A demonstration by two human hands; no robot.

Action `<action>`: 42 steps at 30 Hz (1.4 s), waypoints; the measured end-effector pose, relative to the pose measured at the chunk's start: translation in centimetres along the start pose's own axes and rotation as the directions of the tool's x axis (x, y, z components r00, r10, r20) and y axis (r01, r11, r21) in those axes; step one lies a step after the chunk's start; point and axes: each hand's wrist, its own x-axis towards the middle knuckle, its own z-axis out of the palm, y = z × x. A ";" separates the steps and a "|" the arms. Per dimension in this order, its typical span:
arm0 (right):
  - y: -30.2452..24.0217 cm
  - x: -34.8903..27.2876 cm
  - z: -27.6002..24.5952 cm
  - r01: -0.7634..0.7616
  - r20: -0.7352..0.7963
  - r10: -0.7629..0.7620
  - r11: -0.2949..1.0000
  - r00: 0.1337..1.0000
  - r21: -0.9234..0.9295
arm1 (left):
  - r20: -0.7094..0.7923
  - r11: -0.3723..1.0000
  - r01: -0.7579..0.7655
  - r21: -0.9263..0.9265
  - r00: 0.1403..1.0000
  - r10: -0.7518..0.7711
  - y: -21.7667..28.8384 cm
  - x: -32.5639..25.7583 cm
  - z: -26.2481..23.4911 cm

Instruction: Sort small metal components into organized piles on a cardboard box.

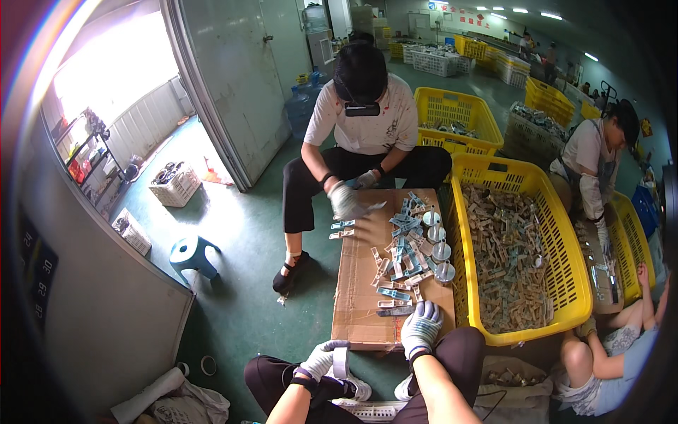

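Two gloved hands belong to the person, both at the near end of the one cardboard table [360, 311]. The left hand [321, 359] is below the near edge of the table, toward its left corner, its grip closed around one white band [341, 362]. The right hand [421, 326] is at the table's near right corner, fingers bent; whether its grip holds anything, I cannot tell.

A single heap of clips [404, 247], light blue and beige, covers the table's right half, too overlapped to count. The heap lies just beyond the right grip and well apart from the left one. One dark flat strip [395, 311] lies at the heap's near end, just left of the right grip.

Four clear round pieces [441, 251] stand in a row along the table's right edge. Two separate clips [342, 230] jut out at its left edge.

Across the table, one co-worker has two gloved hands; the hand over the table's far left corner [346, 201] is blurred, with one pale piece [374, 207] at its fingers.

Right of the table stands one large yellow basket [571, 261] full of clips; one blue stool [193, 253] stands left of the table.
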 end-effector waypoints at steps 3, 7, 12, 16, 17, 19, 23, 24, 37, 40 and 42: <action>0.1 -0.1 0.2 0.003 -0.016 -0.003 1.000 1.000 0.001 | 0.009 1.000 -0.003 -0.018 1.000 0.003 -0.1 0.0 -0.1; -0.1 0.0 0.0 -0.001 -0.011 0.001 1.000 1.000 0.003 | 0.014 1.000 -0.010 -0.025 1.000 0.011 -0.1 0.0 -0.1; -0.2 0.1 -0.2 0.002 -0.003 -0.002 1.000 1.000 0.012 | 0.022 0.999 -0.006 -0.035 1.000 0.007 0.0 0.0 -0.1; -0.1 0.1 -0.2 0.004 0.002 -0.004 1.000 1.000 0.018 | 0.001 1.000 -0.012 0.002 1.000 0.012 -0.1 0.1 -0.1; 0.0 0.1 -0.2 0.007 -0.003 -0.007 1.000 1.000 0.019 | -0.004 1.000 -0.023 0.002 1.000 0.023 -0.1 0.2 -0.1; -0.1 0.0 0.0 0.007 -0.014 -0.007 1.000 1.000 0.013 | -0.002 1.000 -0.029 -0.004 1.000 0.029 -0.2 0.3 -0.2; -0.1 0.0 0.2 0.007 -0.022 -0.007 1.000 1.000 0.008 | 0.006 0.999 -0.030 -0.029 1.000 0.031 -0.4 0.3 -0.4; -0.1 -0.1 0.2 0.008 -0.022 -0.007 1.000 1.000 0.008 | 0.006 0.999 -0.030 -0.029 1.000 0.031 -0.4 0.3 -0.4; -0.1 0.0 0.1 0.003 0.000 -0.003 1.000 1.000 0.014 | 0.012 1.000 -0.008 -0.024 1.000 0.009 0.0 -0.1 -0.2; 0.0 0.0 0.0 0.007 -0.013 -0.006 1.000 1.000 0.012 | 0.006 1.000 -0.003 -0.012 1.000 0.003 0.2 -0.1 0.0; 0.0 0.0 -0.1 0.012 -0.016 -0.012 1.000 1.000 0.016 | -0.001 1.000 0.002 -0.006 1.000 -0.002 0.2 -0.1 0.1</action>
